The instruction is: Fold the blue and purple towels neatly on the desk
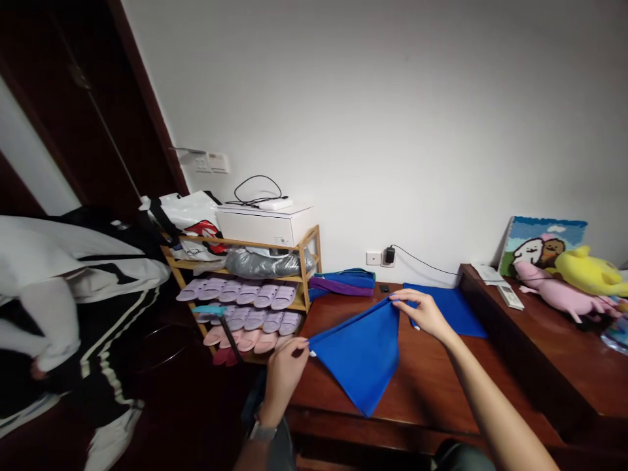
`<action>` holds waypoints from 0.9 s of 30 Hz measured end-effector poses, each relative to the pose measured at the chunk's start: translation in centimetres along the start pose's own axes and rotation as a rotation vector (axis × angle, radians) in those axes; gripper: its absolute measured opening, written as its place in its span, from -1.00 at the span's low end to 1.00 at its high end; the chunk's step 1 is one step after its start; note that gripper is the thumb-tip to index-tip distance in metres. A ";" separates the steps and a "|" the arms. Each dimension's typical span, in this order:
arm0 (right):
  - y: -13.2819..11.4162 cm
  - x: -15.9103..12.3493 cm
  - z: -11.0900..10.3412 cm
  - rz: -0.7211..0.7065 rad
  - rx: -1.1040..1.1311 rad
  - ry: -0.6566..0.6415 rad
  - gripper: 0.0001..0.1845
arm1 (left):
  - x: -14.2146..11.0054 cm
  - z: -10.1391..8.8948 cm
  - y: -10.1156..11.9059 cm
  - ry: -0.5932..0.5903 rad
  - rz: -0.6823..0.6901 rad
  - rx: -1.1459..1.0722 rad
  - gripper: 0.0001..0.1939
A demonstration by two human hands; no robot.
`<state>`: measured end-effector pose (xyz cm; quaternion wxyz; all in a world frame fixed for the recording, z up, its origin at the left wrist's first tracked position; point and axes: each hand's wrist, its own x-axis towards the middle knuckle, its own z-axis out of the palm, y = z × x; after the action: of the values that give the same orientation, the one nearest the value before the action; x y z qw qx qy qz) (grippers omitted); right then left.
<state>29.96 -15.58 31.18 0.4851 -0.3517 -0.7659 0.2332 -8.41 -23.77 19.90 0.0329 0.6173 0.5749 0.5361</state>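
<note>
Nearby, a dark wooden table (pixel 417 386) meets a white wall (pixel 392 118).

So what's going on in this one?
A person holds a blue cloth up over a dark wooden table, the left hand pinching one corner, the right hand pinching another, so it hangs to a point. Another blue cloth lies flat behind it, with folded cloths by the wall. Another person stands at left beside a slipper rack.

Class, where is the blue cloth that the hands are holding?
In the head view the blue cloth hangs at centre over the brown wooden table, stretched between the left hand and right hand.
</note>
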 end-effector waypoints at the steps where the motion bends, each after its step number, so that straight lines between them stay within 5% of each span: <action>1: -0.4 -0.2 -0.9 0.020 -0.014 0.027 -0.59 | 1.2 -0.6 0.9 -0.005 -0.018 -0.069 -0.84; 6: -1.9 -2.0 -4.4 0.130 -0.047 0.117 -0.49 | 6.0 -3.8 4.9 -0.159 -0.182 -0.455 -0.63; 11: -3.6 -4.7 -6.0 0.266 0.049 0.077 -0.24 | 8.2 -5.9 7.8 -0.294 -0.234 -0.583 -0.57; 20: -3.7 -8.5 -6.8 0.408 0.045 0.157 -0.27 | 7.7 -5.2 9.3 -0.391 -0.360 -0.763 -0.55; 27: -4.3 -12.6 -7.4 0.409 -0.019 0.310 -0.41 | 5.6 -6.1 9.6 -0.289 -0.313 -0.640 -0.60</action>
<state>38.92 -27.83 30.03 0.5361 -0.5353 -0.5976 0.2626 -7.53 -26.37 32.28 0.3864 0.5497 0.4551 0.5843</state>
